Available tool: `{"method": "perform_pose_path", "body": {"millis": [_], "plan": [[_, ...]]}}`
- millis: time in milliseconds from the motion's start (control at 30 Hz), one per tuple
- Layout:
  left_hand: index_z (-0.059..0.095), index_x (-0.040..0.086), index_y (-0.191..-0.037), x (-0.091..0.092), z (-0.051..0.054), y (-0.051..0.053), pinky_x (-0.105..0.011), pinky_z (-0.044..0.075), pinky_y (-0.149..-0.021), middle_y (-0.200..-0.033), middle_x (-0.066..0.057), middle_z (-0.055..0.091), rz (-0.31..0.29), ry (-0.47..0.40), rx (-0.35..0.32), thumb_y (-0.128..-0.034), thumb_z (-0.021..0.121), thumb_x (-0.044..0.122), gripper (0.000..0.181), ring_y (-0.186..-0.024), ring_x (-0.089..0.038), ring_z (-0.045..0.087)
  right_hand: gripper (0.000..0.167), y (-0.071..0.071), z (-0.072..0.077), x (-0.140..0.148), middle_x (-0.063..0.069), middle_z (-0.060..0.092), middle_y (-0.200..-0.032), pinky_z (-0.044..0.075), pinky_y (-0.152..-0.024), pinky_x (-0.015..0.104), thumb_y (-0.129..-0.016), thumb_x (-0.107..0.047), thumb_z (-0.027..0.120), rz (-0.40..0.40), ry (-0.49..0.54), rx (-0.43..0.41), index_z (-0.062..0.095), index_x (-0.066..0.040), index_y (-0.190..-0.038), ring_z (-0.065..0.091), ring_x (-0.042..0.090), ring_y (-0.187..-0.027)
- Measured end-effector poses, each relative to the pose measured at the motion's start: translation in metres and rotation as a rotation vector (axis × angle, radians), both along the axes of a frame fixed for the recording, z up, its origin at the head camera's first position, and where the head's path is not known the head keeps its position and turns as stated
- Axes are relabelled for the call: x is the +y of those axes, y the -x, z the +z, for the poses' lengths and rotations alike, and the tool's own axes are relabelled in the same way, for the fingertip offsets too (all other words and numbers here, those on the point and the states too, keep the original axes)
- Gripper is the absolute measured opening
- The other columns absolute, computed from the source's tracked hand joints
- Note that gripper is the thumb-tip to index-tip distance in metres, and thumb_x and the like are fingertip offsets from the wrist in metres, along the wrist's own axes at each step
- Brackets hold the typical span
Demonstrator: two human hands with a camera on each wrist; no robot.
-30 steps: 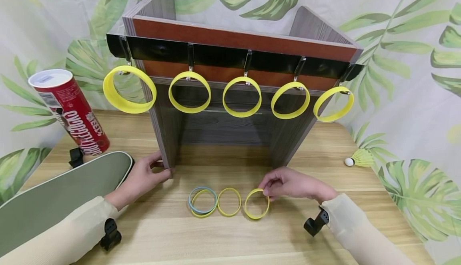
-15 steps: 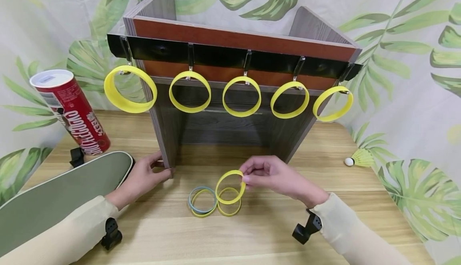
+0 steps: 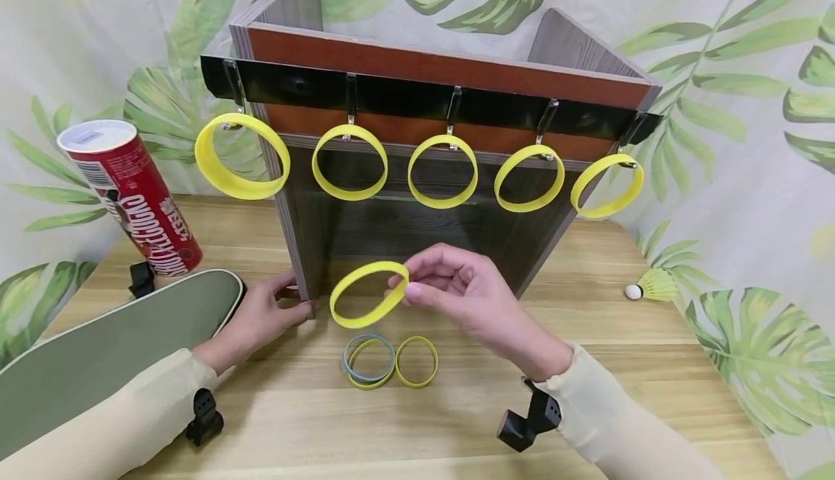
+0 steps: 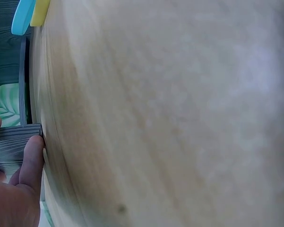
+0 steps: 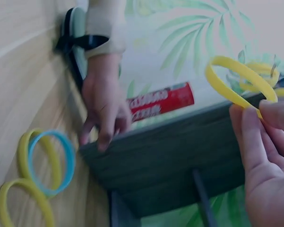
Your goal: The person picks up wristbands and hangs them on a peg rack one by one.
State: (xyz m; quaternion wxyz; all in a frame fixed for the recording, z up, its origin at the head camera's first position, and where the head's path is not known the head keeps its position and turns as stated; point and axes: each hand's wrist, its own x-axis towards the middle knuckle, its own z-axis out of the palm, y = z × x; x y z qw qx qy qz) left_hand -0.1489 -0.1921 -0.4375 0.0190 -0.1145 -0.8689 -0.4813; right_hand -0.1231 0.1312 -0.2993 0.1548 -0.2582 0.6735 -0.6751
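Note:
My right hand (image 3: 472, 295) pinches a yellow ring (image 3: 338, 315) between thumb and fingers, raised above the table. At the foot of the grey wood-grain stand (image 3: 303, 248), my left hand (image 3: 264, 317) grips the side panel; in the left wrist view a finger lies along the panel's edge (image 4: 14, 144). On the table below the raised ring lie a blue ring (image 3: 346, 365) overlapping a yellow one, and another yellow ring (image 3: 436, 364) beside them. Several yellow rings, such as the middle one (image 3: 475, 183), hang from hooks on the black strip (image 3: 404, 92) across the stand's front.
A red canister (image 3: 140, 204) stands at the back left. A grey-green case with a pale rim (image 3: 130, 335) lies beside my left forearm. To the right sits a shuttlecock (image 3: 655, 286) on the wooden table (image 3: 587, 407). Leaf-print cloth (image 3: 711, 175) hangs behind.
My right hand has lifted the rightmost yellow ring off the table and carried it left and up, past the other loose rings. My left hand stays on the panel.

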Motion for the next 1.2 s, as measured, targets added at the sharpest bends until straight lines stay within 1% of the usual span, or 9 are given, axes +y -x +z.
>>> {"method": "perform_pose_path", "body": {"millis": [100,233,433,600,700,800,967,1033,1200], "plan": [[0.064,0.001,-0.137,0.001,0.000,0.000,-0.018,0.054,-0.082,-0.125,-0.022,0.073,0.000,-0.007,0.000,-0.0943,0.072,0.007,0.044,-0.115,-0.035,0.071,0.019,-0.003,0.008,-0.008,0.002,0.079,-0.109,0.061,-0.092,0.030,-0.097,-0.001,0.071,-0.039,0.080,0.003,0.065,0.002,-0.114,0.076,0.012,-0.101],[0.063,0.000,-0.138,0.001,0.000,0.001,-0.018,0.054,-0.083,-0.125,-0.023,0.073,-0.004,-0.020,-0.011,-0.0945,0.073,0.008,0.045,-0.115,-0.038,0.071,0.016,-0.005,0.020,-0.015,-0.001,0.078,-0.107,0.061,-0.091,0.030,-0.097,0.003,0.069,-0.092,0.175,0.002,0.067,-0.004,-0.111,0.076,0.010,-0.096],[0.060,-0.003,-0.141,0.002,0.001,0.003,-0.018,0.055,-0.081,-0.129,-0.026,0.071,-0.013,-0.040,-0.034,-0.0950,0.072,0.007,0.048,-0.117,-0.041,0.070,0.025,-0.004,0.038,-0.025,0.000,0.077,-0.107,0.060,-0.094,0.028,-0.098,0.011,0.060,-0.148,0.293,0.000,0.068,-0.010,-0.107,0.075,0.010,-0.102],[0.060,-0.003,-0.139,0.002,0.000,0.002,-0.018,0.054,-0.081,-0.129,-0.027,0.070,-0.009,-0.033,-0.037,-0.0945,0.071,0.006,0.047,-0.118,-0.042,0.070,0.022,-0.001,0.048,-0.036,0.001,0.076,-0.108,0.059,-0.098,0.030,-0.099,0.010,0.059,-0.186,0.345,0.026,0.067,-0.008,-0.109,0.074,0.009,-0.102],[0.061,-0.004,-0.138,0.003,-0.001,0.002,-0.018,0.054,-0.081,-0.128,-0.027,0.070,-0.008,-0.035,-0.033,-0.0938,0.071,0.005,0.046,-0.117,-0.043,0.070,0.020,0.001,0.052,-0.041,0.002,0.076,-0.109,0.059,-0.098,0.032,-0.100,0.010,0.058,-0.209,0.375,0.041,0.066,-0.005,-0.112,0.073,0.009,-0.099],[0.061,-0.004,-0.137,0.002,-0.002,0.002,-0.017,0.054,-0.081,-0.127,-0.027,0.071,-0.007,-0.032,-0.027,-0.0934,0.071,0.004,0.046,-0.117,-0.043,0.070,0.021,0.005,0.054,-0.046,0.001,0.076,-0.106,0.059,-0.098,0.031,-0.100,0.011,0.057,-0.228,0.412,0.028,0.065,-0.004,-0.111,0.074,0.007,-0.095],[0.062,-0.003,-0.136,0.001,-0.001,0.001,-0.018,0.054,-0.080,-0.124,-0.026,0.072,-0.005,-0.022,-0.016,-0.0937,0.071,0.004,0.043,-0.116,-0.042,0.071,0.023,0.010,0.055,-0.053,0.000,0.076,-0.104,0.059,-0.097,0.029,-0.100,0.012,0.056,-0.247,0.453,0.003,0.065,-0.007,-0.108,0.074,0.007,-0.092],[0.063,-0.002,-0.135,0.000,-0.001,0.001,-0.018,0.054,-0.080,-0.124,-0.025,0.073,-0.006,-0.018,-0.010,-0.0940,0.072,0.005,0.042,-0.116,-0.042,0.071,0.023,0.011,0.055,-0.055,0.000,0.077,-0.103,0.059,-0.096,0.027,-0.100,0.012,0.056,-0.258,0.454,0.005,0.065,-0.009,-0.107,0.074,0.007,-0.092],[0.064,-0.002,-0.134,0.000,-0.001,0.001,-0.017,0.054,-0.082,-0.123,-0.025,0.073,-0.002,-0.011,0.000,-0.0940,0.072,0.006,0.041,-0.115,-0.041,0.072,0.019,0.012,0.054,-0.058,-0.001,0.077,-0.100,0.061,-0.093,0.030,-0.098,0.012,0.060,-0.284,0.434,0.022,0.065,-0.002,-0.110,0.075,0.009,-0.089]]}}
